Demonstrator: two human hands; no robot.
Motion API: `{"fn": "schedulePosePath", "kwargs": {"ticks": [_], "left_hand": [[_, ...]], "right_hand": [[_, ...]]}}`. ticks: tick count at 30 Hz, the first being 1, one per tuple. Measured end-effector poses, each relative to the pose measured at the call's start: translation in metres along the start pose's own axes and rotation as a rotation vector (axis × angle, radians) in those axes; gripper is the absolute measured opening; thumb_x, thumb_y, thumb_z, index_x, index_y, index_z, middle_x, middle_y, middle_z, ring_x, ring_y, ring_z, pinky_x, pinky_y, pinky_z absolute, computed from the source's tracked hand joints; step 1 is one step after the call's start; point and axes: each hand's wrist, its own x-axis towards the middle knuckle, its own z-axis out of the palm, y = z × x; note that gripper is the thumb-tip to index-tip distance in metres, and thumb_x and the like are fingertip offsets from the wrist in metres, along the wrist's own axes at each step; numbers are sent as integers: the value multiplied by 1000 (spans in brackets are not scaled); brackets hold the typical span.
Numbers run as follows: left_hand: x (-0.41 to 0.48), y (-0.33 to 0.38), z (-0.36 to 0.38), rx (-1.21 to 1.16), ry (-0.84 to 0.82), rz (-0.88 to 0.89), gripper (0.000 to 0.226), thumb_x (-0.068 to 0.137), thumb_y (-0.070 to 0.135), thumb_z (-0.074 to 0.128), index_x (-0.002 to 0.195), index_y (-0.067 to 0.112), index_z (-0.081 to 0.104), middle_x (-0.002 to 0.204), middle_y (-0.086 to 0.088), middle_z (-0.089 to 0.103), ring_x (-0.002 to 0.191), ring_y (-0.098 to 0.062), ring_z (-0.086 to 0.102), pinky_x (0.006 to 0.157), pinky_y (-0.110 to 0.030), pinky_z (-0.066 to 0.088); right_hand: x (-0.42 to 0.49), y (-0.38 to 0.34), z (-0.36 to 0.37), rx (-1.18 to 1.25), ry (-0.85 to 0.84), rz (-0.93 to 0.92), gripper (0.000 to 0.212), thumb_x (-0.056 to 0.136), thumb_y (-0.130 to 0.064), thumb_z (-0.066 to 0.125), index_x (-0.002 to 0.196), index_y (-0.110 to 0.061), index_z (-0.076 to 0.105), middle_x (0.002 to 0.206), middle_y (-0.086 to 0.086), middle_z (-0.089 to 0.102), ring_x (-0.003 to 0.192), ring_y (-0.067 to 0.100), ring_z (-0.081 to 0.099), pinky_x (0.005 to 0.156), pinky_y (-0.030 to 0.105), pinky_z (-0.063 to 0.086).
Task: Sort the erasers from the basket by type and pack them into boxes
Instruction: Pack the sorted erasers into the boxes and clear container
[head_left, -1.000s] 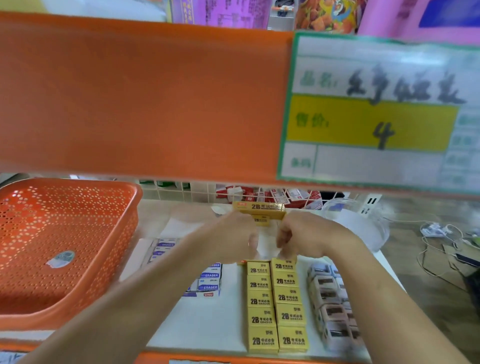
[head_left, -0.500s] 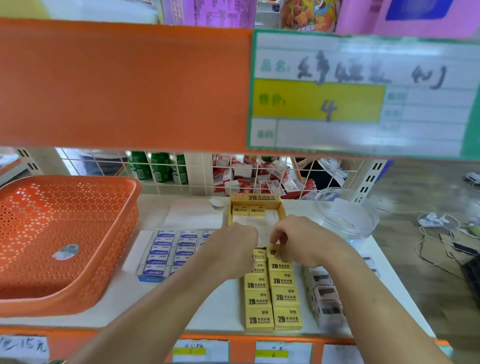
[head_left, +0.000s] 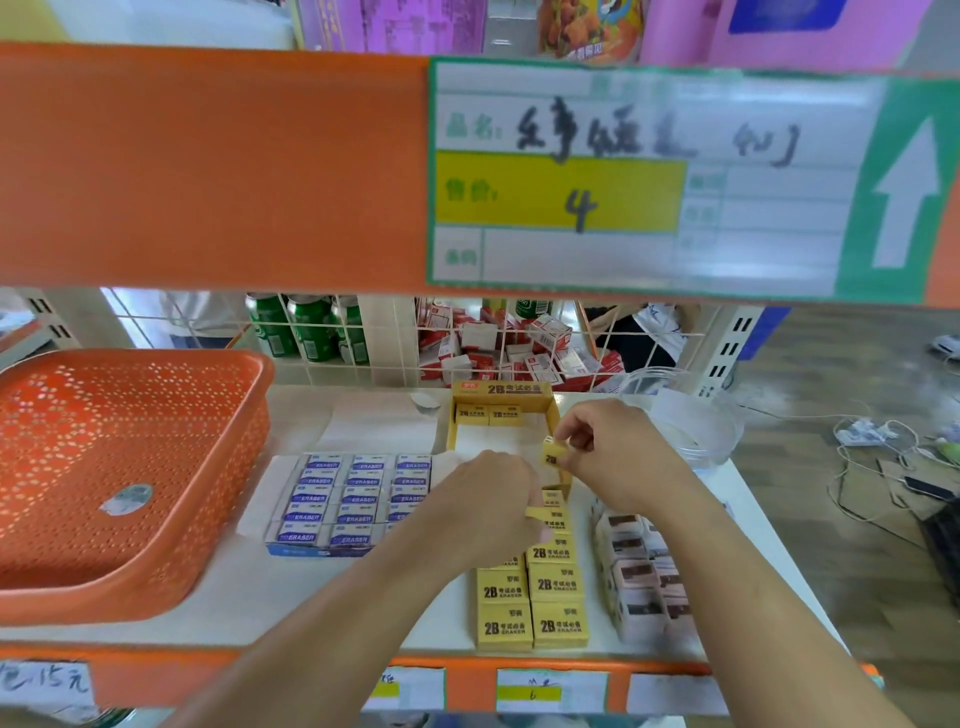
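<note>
An open yellow 2B box (head_left: 503, 397) stands on the white shelf with two yellow erasers along its far wall. My right hand (head_left: 615, 457) pinches a yellow 2B eraser (head_left: 551, 453) just above the box's right wall. My left hand (head_left: 488, 499) grips another yellow eraser (head_left: 537, 513) at the far end of the double row of yellow 2B erasers (head_left: 532, 597). The orange perforated basket (head_left: 124, 467) sits at the left, empty apart from a sticker.
Blue-white erasers fill a box (head_left: 353, 501) left of the yellow row. Pink-brown erasers (head_left: 641, 577) lie at the right. A clear plastic tub (head_left: 691, 421) stands behind my right hand. An orange upper shelf edge with a price tag (head_left: 623, 182) hangs overhead. A wire grid backs the shelf.
The yellow box, held up a second ago, now stands on the shelf. My right hand has lifted a yellow eraser from the row toward the box; my left has taken hold of another.
</note>
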Motion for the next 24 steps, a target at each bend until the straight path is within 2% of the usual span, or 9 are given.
{"fn": "schedulePosePath", "kwargs": {"ticks": [4,8,13,15,17,19,21,24], "left_hand": [[2,1,-2,-88,16,1,22,79,32,76,95,26,61,95,8,57,86,-13,59,74,-31,52],[6,-4,-8,-154,38,25,21,78,28,78,85,28,58,84,16,53,81,-6,56,66,-19,44],[32,-27,-42,-151,156,-95,19,85,24,71,100,15,64,84,7,56,74,-8,54,59,-17,41],[47,-35,-48,-61,190,-127,15,87,22,69,100,14,66,94,4,61,80,-10,57,62,-17,43],[61,-38,-46,46,177,-142,12,88,21,66,98,14,68,100,2,62,89,-14,60,74,-23,49],[72,-42,-41,128,189,-155,1,87,17,65,87,17,66,96,3,61,95,-17,61,79,-26,49],[79,-46,-36,139,219,-172,12,86,9,61,80,19,62,92,3,60,94,-18,61,81,-28,51],[82,-48,-35,118,209,-177,11,89,4,55,94,8,64,96,-5,63,87,-19,62,78,-30,55]], "right_hand": [[5,2,2,3,33,-12,10,84,-13,68,93,-15,67,78,-8,54,74,10,52,69,25,45],[13,0,5,-8,31,-13,14,84,-8,64,96,-15,66,79,-8,53,78,12,53,69,24,44],[35,-7,11,-134,-19,22,17,88,-4,57,99,-15,64,91,-4,55,82,12,51,70,22,39],[45,-9,15,-174,-10,38,17,87,0,56,98,-10,64,96,1,58,83,16,53,72,24,42],[53,-10,20,-213,-8,62,19,86,3,55,99,-5,65,101,7,57,88,20,55,76,27,47],[60,-9,23,-223,-4,84,21,85,5,52,100,-3,65,104,9,57,95,24,58,82,30,50],[66,-7,25,-218,21,95,23,85,4,51,100,-3,66,105,10,62,100,26,59,86,31,49],[69,-6,28,-215,59,70,27,88,3,44,104,-4,65,113,11,63,108,26,56,91,31,45]]}}
